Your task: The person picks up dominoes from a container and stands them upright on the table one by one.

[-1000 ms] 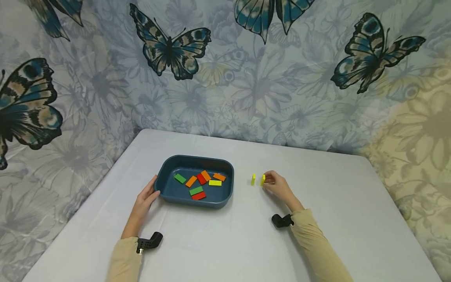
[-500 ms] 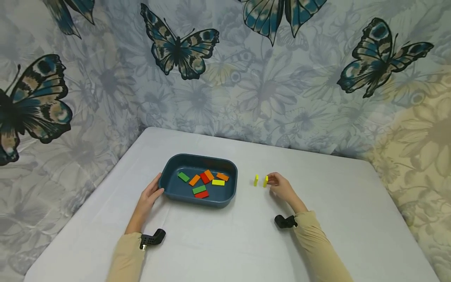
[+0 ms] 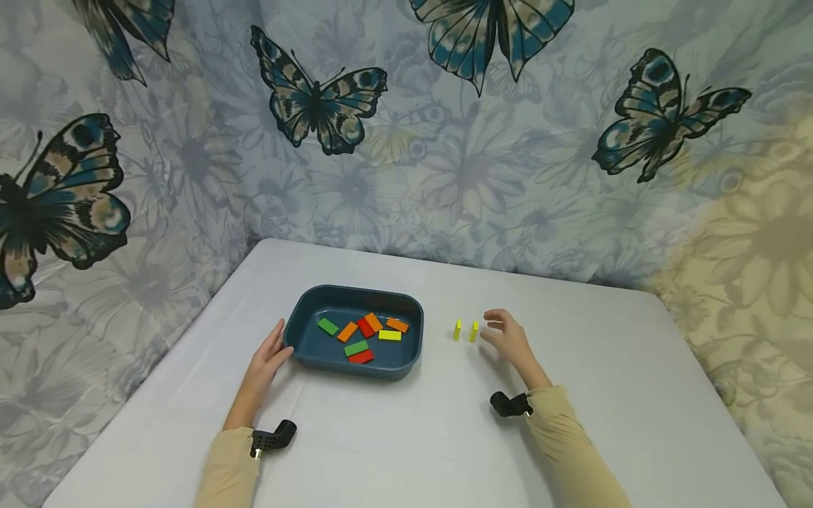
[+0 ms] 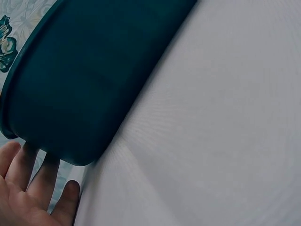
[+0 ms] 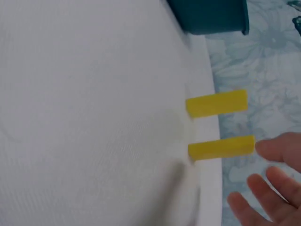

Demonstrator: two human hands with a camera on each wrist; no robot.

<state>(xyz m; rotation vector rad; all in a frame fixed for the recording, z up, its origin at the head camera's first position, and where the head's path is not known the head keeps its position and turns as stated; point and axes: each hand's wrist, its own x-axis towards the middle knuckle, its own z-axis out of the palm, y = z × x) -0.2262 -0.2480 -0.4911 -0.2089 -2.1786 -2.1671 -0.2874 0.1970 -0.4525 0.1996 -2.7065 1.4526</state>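
Observation:
In the head view, my left hand rests against the left end of a dark blue tray, its fingers fairly straight along the outer wall. The left wrist view has these fingers touching the tray's side. Two yellow blocks stand upright, a little apart, to the tray's right: the left one and the right one. Just right of them hovers my right hand, fingers loosely spread and holding nothing. Its thumb is close to the nearer block in the right wrist view; whether they touch I cannot tell.
Several flat blocks lie scattered in the tray, among them a green block, an orange block, a red block and a yellow block. A white cloth covers the table. Butterfly-patterned fabric stands behind it.
My right hand has let go of the right yellow block, which stays standing, and has drawn slightly to the right with fingers spread. The left hand stays at the tray.

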